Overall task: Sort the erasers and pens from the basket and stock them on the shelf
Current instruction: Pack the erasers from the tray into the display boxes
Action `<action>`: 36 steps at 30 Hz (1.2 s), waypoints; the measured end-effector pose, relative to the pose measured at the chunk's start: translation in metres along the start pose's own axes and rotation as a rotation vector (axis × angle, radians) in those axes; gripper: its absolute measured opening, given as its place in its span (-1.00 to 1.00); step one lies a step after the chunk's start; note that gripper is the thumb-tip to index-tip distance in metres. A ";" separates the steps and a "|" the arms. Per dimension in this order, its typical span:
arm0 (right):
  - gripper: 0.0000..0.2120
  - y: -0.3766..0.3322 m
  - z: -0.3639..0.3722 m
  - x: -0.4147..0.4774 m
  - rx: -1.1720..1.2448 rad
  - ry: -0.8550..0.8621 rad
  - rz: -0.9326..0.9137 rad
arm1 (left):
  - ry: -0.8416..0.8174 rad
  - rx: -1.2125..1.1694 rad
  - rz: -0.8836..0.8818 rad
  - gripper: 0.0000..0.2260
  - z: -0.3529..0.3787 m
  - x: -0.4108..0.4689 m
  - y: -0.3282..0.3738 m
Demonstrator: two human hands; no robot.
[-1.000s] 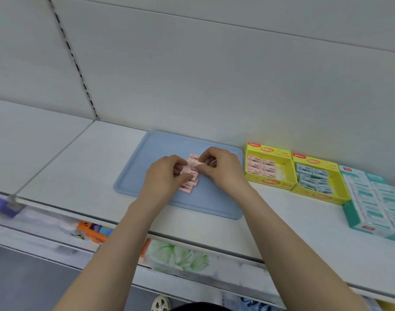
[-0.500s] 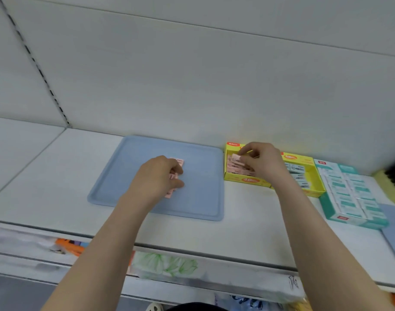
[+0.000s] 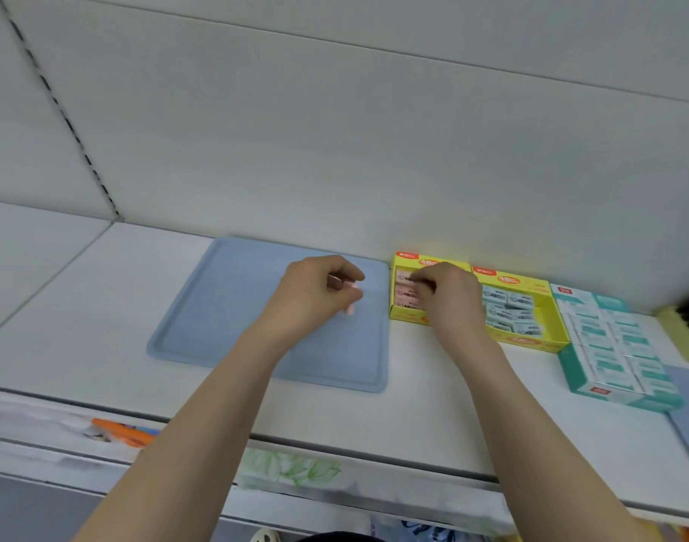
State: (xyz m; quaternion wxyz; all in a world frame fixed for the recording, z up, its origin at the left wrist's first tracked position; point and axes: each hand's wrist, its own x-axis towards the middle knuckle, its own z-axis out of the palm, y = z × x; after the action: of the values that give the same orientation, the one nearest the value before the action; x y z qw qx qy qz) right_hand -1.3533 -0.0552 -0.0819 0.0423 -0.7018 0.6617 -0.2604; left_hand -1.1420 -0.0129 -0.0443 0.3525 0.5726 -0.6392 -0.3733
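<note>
A flat blue tray (image 3: 225,307) lies on the white shelf (image 3: 81,307). My left hand (image 3: 315,295) hovers over the tray's right part, fingers closed on small pink erasers (image 3: 350,303) that peek out beside my thumb. To the right stands a yellow box (image 3: 403,264) with pink erasers (image 3: 405,295) inside. My right hand (image 3: 448,299) rests in that box, fingertips pressing on the pink erasers there; whether it grips one is hidden. A second yellow box (image 3: 530,338) holds pale blue erasers (image 3: 507,307).
A teal and white carton (image 3: 616,354) of boxed erasers stands at the far right, with another blue tray edge (image 3: 686,408) beyond it. Below the shelf's front edge lie an orange item (image 3: 120,430) and green-printed packaging (image 3: 288,467). The shelf's left part is bare.
My right hand left the tray, carried a pink eraser to the first yellow box and now presses into it. My left hand stayed over the tray with the remaining pink erasers.
</note>
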 end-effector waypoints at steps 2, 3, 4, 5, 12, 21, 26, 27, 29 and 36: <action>-0.81 0.000 -0.008 -0.005 0.074 0.068 0.011 | -0.013 -0.102 0.026 -0.92 0.009 0.006 0.008; -0.83 0.000 -0.013 -0.006 0.167 0.076 0.019 | -0.008 -0.138 0.039 -0.93 0.014 0.010 0.011; -0.86 0.000 -0.019 -0.008 0.324 0.041 0.043 | 0.005 -0.172 0.044 -0.93 0.020 0.015 0.013; -0.88 -0.002 -0.026 -0.009 0.518 -0.040 0.085 | 0.022 -0.202 0.047 -0.93 0.026 0.021 0.015; -0.93 0.005 -0.047 -0.013 0.922 -0.196 0.219 | 0.003 -0.198 0.123 -0.92 0.061 0.047 0.025; -0.77 0.028 -0.052 -0.004 0.607 -0.150 0.296 | -0.024 0.456 0.258 -0.77 0.069 0.051 0.000; -0.92 0.022 -0.041 0.004 0.351 -0.064 0.217 | -0.044 0.558 0.291 -0.74 0.072 0.052 -0.007; -0.92 0.021 -0.038 0.005 0.366 -0.031 0.240 | -0.050 0.570 0.298 -0.74 0.073 0.052 -0.007; -0.91 0.020 -0.033 0.005 0.414 0.013 0.298 | -0.061 0.594 0.311 -0.73 0.073 0.052 -0.006; -0.92 0.016 -0.030 0.009 0.228 0.013 0.241 | -0.094 0.664 0.349 -0.74 0.074 0.054 -0.005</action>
State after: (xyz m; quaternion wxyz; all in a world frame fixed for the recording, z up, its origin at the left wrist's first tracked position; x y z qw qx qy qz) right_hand -1.3804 -0.0574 -0.0600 0.1484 -0.6064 0.7075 -0.3314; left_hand -1.2097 -0.0620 -0.0822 0.1763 0.5207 -0.8286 -0.1059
